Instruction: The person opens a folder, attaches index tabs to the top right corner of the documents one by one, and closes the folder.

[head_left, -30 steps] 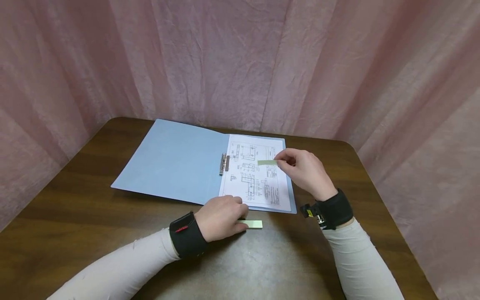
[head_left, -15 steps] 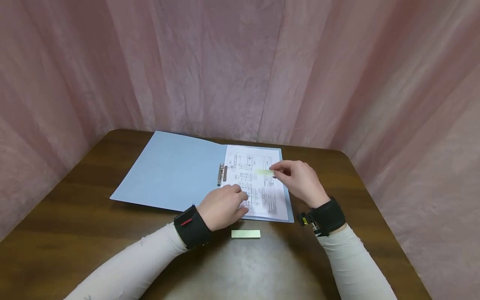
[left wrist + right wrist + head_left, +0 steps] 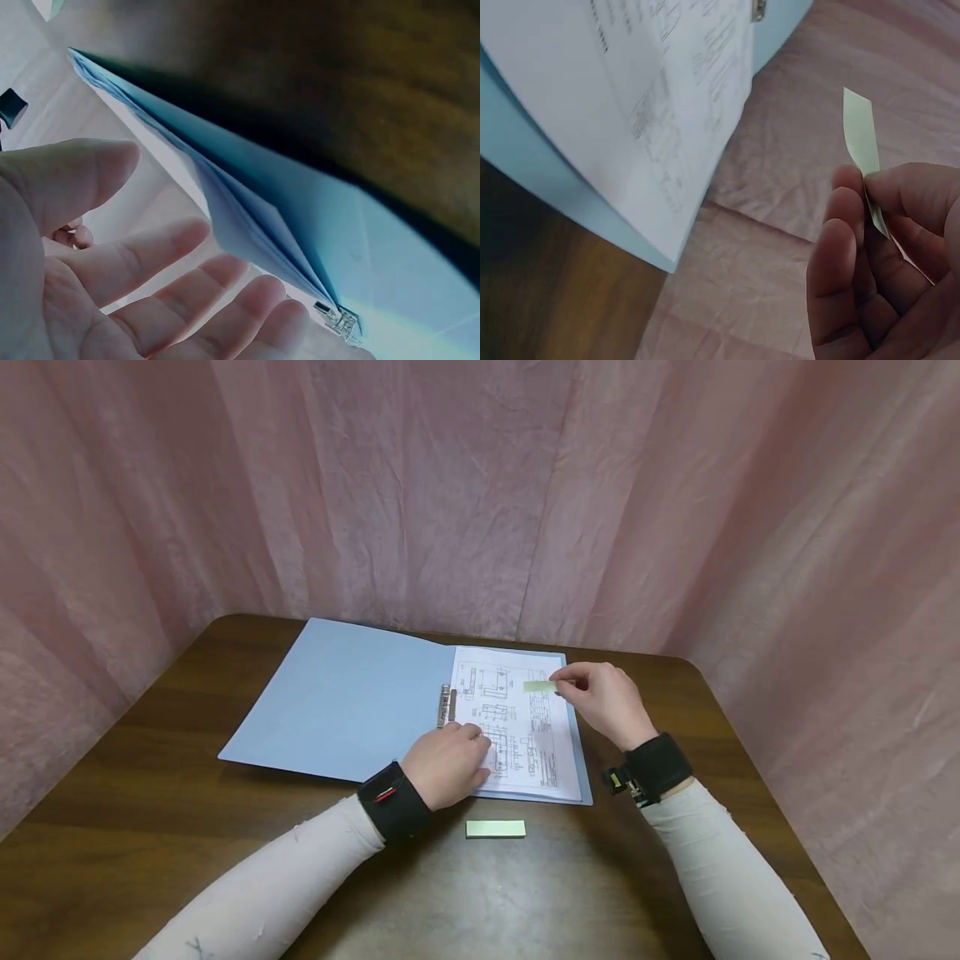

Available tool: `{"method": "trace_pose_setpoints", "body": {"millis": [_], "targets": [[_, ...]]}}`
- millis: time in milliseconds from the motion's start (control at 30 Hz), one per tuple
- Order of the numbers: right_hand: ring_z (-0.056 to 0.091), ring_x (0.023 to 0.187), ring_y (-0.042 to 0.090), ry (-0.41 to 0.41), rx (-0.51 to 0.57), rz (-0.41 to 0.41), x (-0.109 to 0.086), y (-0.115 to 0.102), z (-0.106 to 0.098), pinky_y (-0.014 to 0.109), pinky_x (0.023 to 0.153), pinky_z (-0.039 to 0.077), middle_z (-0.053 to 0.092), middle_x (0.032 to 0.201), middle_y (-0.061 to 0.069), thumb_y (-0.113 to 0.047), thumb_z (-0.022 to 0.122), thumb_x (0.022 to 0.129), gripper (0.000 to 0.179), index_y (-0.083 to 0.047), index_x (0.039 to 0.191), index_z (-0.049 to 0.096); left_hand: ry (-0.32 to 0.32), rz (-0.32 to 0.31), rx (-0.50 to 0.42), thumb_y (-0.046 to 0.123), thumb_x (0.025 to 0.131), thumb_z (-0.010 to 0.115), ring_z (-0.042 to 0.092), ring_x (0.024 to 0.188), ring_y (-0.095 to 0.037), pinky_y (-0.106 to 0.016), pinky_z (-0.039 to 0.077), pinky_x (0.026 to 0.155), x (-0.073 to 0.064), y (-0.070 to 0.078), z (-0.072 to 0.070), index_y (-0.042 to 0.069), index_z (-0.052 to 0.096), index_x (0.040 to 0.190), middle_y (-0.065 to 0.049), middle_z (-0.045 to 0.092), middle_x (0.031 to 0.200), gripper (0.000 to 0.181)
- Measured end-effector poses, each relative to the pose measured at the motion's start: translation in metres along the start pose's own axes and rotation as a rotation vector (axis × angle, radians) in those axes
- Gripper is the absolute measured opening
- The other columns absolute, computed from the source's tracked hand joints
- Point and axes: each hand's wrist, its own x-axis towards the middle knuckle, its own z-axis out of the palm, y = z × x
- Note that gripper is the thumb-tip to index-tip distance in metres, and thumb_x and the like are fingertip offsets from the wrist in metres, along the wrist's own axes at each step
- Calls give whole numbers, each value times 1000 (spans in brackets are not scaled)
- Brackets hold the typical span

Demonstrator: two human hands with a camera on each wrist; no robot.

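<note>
My right hand pinches a pale green sticky note strip between thumb and fingertips, above the right side of a printed drawing sheet. In the right wrist view the strip curves up from the fingertips, apart from the paper. My left hand is over the lower left part of the sheet, fingers loosely extended; in the left wrist view the left hand holds nothing. The sheets lie in an open light blue folder with a metal clip at its spine.
A pad of green sticky notes lies on the brown wooden table, just in front of the folder. Pink curtains hang behind and at both sides of the table.
My left hand has let go of the sticky note pad and moved up onto the sheet. The right hand keeps its pinch on the strip, and has shifted only slightly over the page.
</note>
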Motion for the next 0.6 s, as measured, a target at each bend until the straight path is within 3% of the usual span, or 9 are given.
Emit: {"method": "trace_pose_setpoints", "body": {"millis": [300, 600], "targets": [[64, 89, 29, -14, -8, 46, 15, 14, 1, 41, 76, 49, 79, 102, 9, -22, 74, 107, 19, -9, 115, 84, -25, -17, 22, 33, 100, 85, 69, 98, -28, -41, 59, 88, -1, 2, 1, 5, 79, 124, -11, 76, 116, 37], [65, 88, 30, -86, -34, 115, 34, 32, -2, 41, 77, 54, 76, 104, 15, -25, 70, 110, 24, -6, 120, 80, -53, -31, 4, 31, 99, 86, 69, 96, -27, -42, 60, 84, -2, 1, 2, 4, 81, 119, -10, 76, 112, 34]]}}
